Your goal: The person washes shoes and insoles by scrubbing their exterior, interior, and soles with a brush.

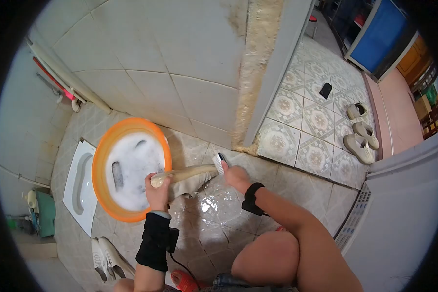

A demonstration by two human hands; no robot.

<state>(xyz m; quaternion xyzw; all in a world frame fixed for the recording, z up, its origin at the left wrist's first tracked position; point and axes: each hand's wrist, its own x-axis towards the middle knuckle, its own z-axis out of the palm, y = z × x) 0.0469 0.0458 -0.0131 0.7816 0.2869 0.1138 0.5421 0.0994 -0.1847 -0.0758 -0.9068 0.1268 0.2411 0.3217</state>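
the wet floor [297, 185] spreads beneath everything. the basin [166, 148], full of suds [138, 168], sits at 9 o'clock; the white pair [111, 259] lies between 7 and 8. the held shoe [190, 173] is near the middle, sole up, beside the basin. it looks light but waterlogged, soft in the cloth, stiffer and slippery along the sole, best pinched across an end. the left hand [156, 193] is closed round its 9 o'clock end; the right hand [237, 178], fingers curled tight, holds the brush [221, 159] at its 3 o'clock end.
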